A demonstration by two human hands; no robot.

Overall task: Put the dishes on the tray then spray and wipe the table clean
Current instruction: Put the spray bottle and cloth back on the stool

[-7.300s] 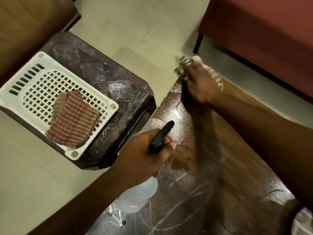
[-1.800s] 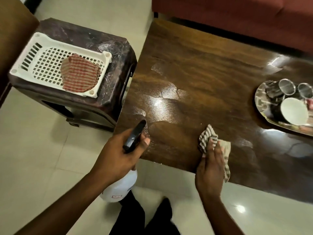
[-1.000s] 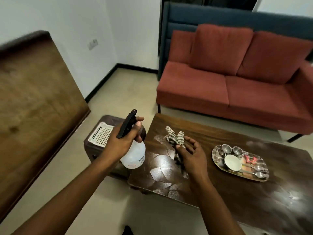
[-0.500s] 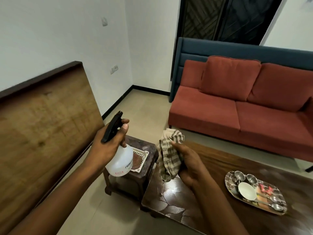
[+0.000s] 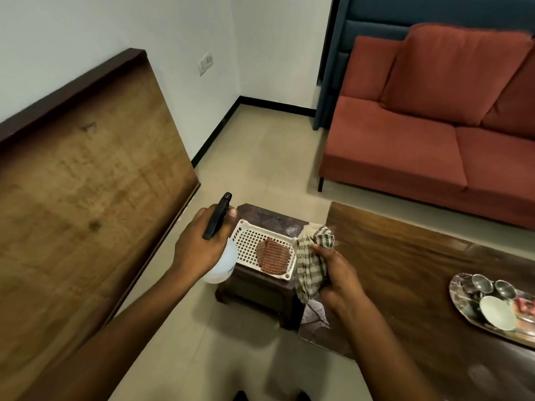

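Here both hands grip: left (image 5: 199, 244) spray bottle (image 5: 221, 263), right (image 5: 337, 277) checked cloth (image 5: 311, 263).

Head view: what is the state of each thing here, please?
Spray bottle: upright, gripped by left hand.
Striped cloth: bunched, hanging from right hand.
Red checked cloth: lying in white basket.
Tray: on table, loaded with dishes.
Table: glossy streaks near its corner.
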